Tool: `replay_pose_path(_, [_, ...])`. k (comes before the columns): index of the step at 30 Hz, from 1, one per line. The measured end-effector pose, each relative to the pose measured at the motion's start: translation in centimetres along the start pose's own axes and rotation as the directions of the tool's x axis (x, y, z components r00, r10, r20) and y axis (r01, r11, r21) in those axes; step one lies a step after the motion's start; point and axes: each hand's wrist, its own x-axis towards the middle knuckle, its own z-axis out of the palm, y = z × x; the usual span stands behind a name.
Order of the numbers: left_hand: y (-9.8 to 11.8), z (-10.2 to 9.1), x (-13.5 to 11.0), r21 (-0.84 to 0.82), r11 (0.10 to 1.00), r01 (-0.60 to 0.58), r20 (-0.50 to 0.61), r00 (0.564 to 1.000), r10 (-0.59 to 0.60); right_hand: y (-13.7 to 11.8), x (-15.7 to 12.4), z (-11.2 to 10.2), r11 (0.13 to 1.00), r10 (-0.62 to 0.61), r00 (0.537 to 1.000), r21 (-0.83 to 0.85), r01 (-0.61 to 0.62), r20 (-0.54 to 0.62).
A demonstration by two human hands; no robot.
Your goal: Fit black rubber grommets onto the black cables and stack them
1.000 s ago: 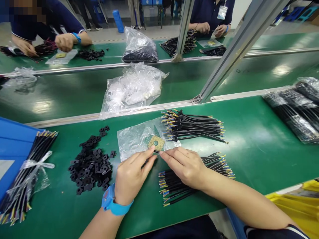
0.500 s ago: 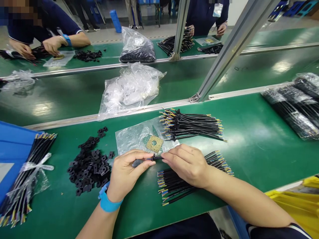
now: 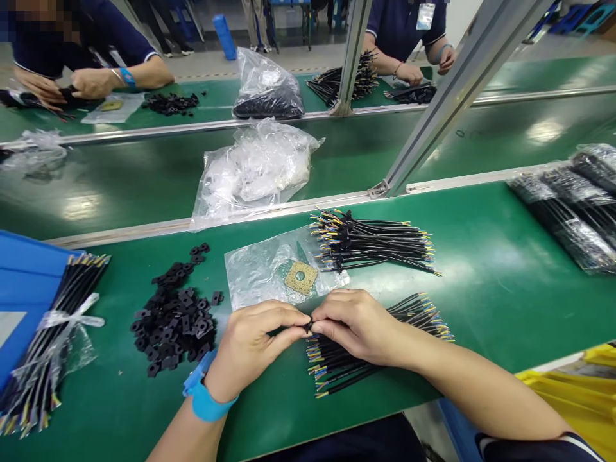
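Black multicore cable lies pinched between the person's 2 hands, at the near side of the green surface, with a small black rubber grommet at the point where the fingertips meet. The left hand, wearing a blue wristband, and the right hand face each other. The left fingers and right fingers are together, clamped on the cable and grommet and partly hiding both. Under the right hand, a loose cable bundle fans out, its yellow and blue wire ends showing. Just beyond the hands lies a clear plastic bag with a square tan gasket on it, and beside that sits a second cable bundle. To the left, a heap of black grommets sits near a strapped cable bundle resting on a blue bin. Past a metal rail, on a farther green surface, are a co-worker's hands at far left and another co-worker's hand at far right
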Motion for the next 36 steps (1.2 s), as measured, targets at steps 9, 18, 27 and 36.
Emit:
replay_pose_path(9, [-0.4,-1.0,-0.3,0.004,0.990,0.139,0.041,0.989,-0.139,-0.3,0.2,-0.3,0.997,0.053,0.998,0.056,-0.052,-0.028])
replay_pose_path(18, [-2.8,-9.3,-3.2,0.499,0.454,0.738,-0.596,0.673,-0.438,1.6,-0.3,-3.1,0.833,-0.236,0.923,-0.553,0.032,-0.302])
replay_pose_path(27, [-5.3,-7.6,-4.5,0.842,0.351,0.409,-0.197,0.840,-0.506,7.4,0.0,-5.5,0.668,-0.200,0.904,-0.727,-0.156,-0.378])
replay_pose_path(36, [-6.3,-7.2,-3.9,0.711,0.481,0.513,-0.230,0.816,-0.531,3.3,-0.5,-5.1,0.834,-0.081,0.969,-0.549,-0.063,-0.234])
